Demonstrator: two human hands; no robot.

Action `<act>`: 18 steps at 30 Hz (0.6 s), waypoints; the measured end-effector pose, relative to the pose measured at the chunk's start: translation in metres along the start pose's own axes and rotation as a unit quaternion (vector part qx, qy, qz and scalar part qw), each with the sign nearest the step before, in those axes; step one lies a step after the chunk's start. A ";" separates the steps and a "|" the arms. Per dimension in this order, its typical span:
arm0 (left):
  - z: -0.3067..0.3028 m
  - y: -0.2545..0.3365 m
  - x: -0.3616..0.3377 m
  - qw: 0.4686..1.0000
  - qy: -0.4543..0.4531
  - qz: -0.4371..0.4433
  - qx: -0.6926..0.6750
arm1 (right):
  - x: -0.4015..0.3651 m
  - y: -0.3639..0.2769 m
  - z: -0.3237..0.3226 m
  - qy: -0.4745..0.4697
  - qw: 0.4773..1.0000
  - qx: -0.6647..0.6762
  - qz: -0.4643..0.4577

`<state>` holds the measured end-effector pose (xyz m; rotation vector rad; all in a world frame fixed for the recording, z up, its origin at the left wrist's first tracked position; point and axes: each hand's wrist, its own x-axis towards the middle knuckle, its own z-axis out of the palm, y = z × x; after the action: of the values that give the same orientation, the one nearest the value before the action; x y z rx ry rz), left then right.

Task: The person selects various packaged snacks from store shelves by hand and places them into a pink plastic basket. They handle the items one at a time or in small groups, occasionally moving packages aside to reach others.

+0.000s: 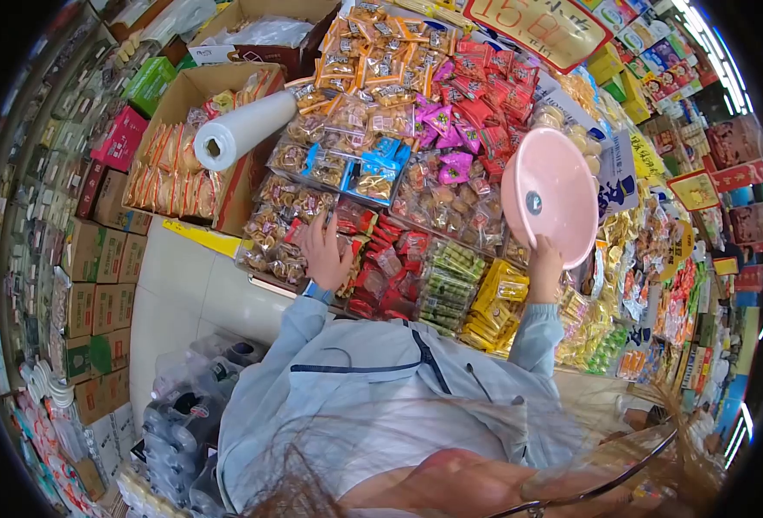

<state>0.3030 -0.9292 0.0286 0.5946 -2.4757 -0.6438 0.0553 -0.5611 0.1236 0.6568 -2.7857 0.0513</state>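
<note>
In the head view, one right hand [546,259] grips the rim of one pink basin [563,194] at two o'clock, fingers closed on it. One left hand [328,252], fingers spread, is at nine o'clock over red packets [381,276]; I cannot tell whether it touches them. One plastic roll [247,129] lies at ten-thirty, two open cartons beyond.

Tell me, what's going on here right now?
A person in a light blue jacket is at a display of packaged snacks. Their right hand holds a pink basin by its rim, with no snacks visible inside. Their left hand is spread over the brownish packets, beside the red packets; whether it touches any is unclear. A white plastic roll lies beyond, by an open carton.
</note>
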 end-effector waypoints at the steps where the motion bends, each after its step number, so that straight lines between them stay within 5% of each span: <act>1: -0.001 -0.003 0.014 1.000 0.003 0.003 -0.008 | -0.010 -0.006 0.001 -0.005 1.000 0.003 0.003; 9: 0.005 -0.022 0.160 0.996 0.052 0.066 -0.010 | -0.039 -0.075 -0.048 0.070 0.990 0.049 -0.112; 18: 0.049 -0.035 0.227 0.999 0.027 0.045 0.010 | -0.072 -0.102 -0.051 -0.023 0.988 0.074 -0.136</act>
<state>0.1089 -1.0592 0.0549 0.4969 -2.4451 -0.5621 0.1756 -0.6169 0.1497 1.0829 -2.7260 0.1925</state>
